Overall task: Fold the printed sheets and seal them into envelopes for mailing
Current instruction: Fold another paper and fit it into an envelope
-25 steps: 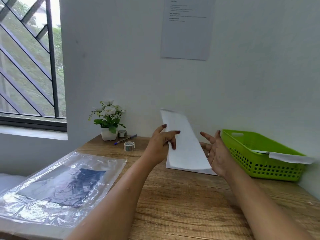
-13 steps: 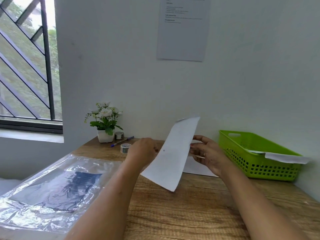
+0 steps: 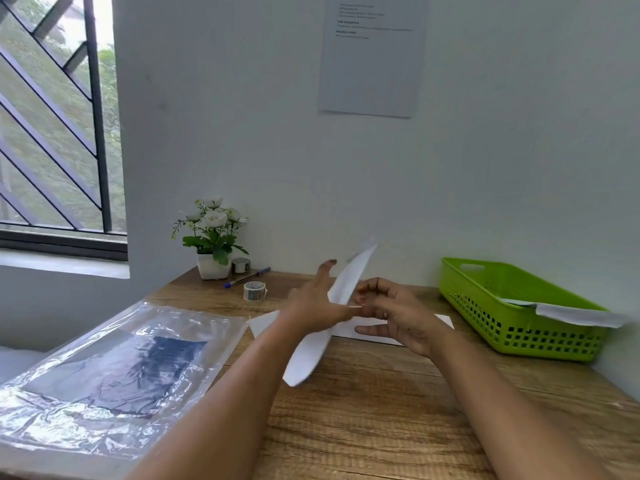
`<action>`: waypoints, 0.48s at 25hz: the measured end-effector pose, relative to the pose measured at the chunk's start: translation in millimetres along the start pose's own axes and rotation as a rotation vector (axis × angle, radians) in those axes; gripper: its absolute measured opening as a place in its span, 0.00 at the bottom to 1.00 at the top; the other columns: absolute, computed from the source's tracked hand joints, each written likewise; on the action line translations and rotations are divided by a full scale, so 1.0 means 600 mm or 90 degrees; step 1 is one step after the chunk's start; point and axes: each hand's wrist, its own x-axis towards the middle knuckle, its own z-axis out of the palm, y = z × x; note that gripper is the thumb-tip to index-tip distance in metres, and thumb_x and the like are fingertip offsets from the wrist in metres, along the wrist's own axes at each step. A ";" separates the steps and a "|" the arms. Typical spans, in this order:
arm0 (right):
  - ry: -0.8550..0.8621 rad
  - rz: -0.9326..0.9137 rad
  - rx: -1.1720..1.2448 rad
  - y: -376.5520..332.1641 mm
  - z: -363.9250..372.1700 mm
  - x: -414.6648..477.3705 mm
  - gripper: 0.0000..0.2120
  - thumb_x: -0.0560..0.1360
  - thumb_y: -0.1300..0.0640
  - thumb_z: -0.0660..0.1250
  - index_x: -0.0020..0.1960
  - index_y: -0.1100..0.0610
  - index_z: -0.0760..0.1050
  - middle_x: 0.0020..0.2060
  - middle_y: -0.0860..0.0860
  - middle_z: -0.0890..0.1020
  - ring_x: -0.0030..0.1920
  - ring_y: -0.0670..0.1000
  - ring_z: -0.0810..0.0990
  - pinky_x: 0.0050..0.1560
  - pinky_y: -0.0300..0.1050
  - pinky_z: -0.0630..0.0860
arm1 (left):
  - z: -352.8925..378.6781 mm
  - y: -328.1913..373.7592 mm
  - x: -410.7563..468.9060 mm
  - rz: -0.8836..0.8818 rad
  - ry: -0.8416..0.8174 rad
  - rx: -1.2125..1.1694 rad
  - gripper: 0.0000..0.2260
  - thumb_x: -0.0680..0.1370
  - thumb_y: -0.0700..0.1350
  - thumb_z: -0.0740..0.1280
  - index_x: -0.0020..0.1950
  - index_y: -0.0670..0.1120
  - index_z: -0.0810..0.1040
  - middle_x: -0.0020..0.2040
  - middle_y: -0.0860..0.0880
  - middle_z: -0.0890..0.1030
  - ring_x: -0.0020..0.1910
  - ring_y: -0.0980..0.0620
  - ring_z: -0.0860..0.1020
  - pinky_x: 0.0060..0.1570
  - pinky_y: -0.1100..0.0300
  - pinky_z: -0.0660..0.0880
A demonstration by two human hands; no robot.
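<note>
A long white folded sheet (image 3: pixel 308 355) slants in the air above the wooden table (image 3: pixel 381 410), seen almost edge-on, its top end near the wall and its low end toward me. My left hand (image 3: pixel 317 306) presses against its left face with fingers spread. My right hand (image 3: pixel 391 311) pinches its right edge near the middle. Under both hands a flat white sheet (image 3: pixel 374 332) lies on the table; part of it is hidden.
A green plastic basket (image 3: pixel 512 327) with white paper hanging over its rim stands at the right. A clear plastic bag (image 3: pixel 114 368) with a dark item covers the left. A potted plant (image 3: pixel 213 237), pen (image 3: pixel 246 277) and tape roll (image 3: pixel 254 291) sit near the wall.
The sheet has turned from facing me to nearly edge-on and sunk lower. My right hand went from open beside it to pinching it; my left hand opened against it.
</note>
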 end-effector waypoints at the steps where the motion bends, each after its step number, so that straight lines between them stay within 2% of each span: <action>1: 0.015 0.000 0.020 0.000 -0.001 0.001 0.10 0.75 0.61 0.68 0.56 0.55 0.75 0.52 0.54 0.82 0.50 0.55 0.84 0.50 0.58 0.81 | 0.003 0.004 -0.002 0.029 0.008 0.077 0.34 0.72 0.49 0.67 0.74 0.58 0.55 0.68 0.45 0.72 0.65 0.41 0.71 0.67 0.40 0.65; 2: 0.043 -0.003 0.045 0.002 -0.005 0.003 0.15 0.75 0.57 0.68 0.61 0.52 0.72 0.56 0.54 0.80 0.53 0.57 0.83 0.51 0.61 0.80 | 0.007 0.011 -0.006 0.065 0.013 0.174 0.27 0.74 0.45 0.64 0.72 0.57 0.61 0.66 0.48 0.75 0.64 0.44 0.72 0.69 0.41 0.62; 4: 0.153 -0.013 0.069 0.005 -0.018 0.009 0.21 0.76 0.48 0.66 0.67 0.44 0.65 0.61 0.52 0.75 0.56 0.58 0.80 0.50 0.62 0.80 | 0.017 0.021 -0.015 0.142 0.046 0.324 0.23 0.76 0.39 0.58 0.69 0.55 0.69 0.61 0.50 0.78 0.62 0.47 0.74 0.72 0.45 0.57; 6: 0.245 -0.019 0.092 0.006 -0.038 0.013 0.21 0.77 0.40 0.60 0.68 0.39 0.61 0.61 0.51 0.72 0.56 0.57 0.78 0.48 0.61 0.80 | 0.019 0.022 -0.018 0.189 0.124 0.310 0.24 0.75 0.34 0.56 0.64 0.56 0.75 0.56 0.52 0.81 0.59 0.50 0.75 0.74 0.47 0.50; 8: 0.244 -0.012 0.135 0.008 -0.061 0.014 0.20 0.78 0.37 0.55 0.67 0.42 0.62 0.56 0.52 0.77 0.53 0.54 0.79 0.48 0.55 0.79 | 0.011 0.016 -0.013 0.205 0.203 0.203 0.23 0.72 0.30 0.57 0.55 0.54 0.81 0.58 0.54 0.80 0.64 0.53 0.72 0.74 0.49 0.38; 10: 0.198 0.001 0.101 0.008 -0.077 0.013 0.19 0.79 0.45 0.60 0.67 0.51 0.67 0.53 0.54 0.81 0.52 0.54 0.80 0.47 0.51 0.78 | 0.004 0.005 -0.006 0.207 0.255 0.180 0.20 0.72 0.29 0.60 0.48 0.52 0.82 0.66 0.53 0.75 0.72 0.52 0.63 0.73 0.50 0.38; 12: 0.123 0.026 0.008 0.012 -0.076 0.012 0.20 0.75 0.64 0.67 0.65 0.56 0.71 0.55 0.54 0.79 0.50 0.53 0.80 0.42 0.47 0.80 | 0.001 -0.010 -0.004 0.158 0.246 0.240 0.17 0.74 0.31 0.62 0.51 0.51 0.82 0.73 0.51 0.67 0.76 0.49 0.54 0.74 0.47 0.41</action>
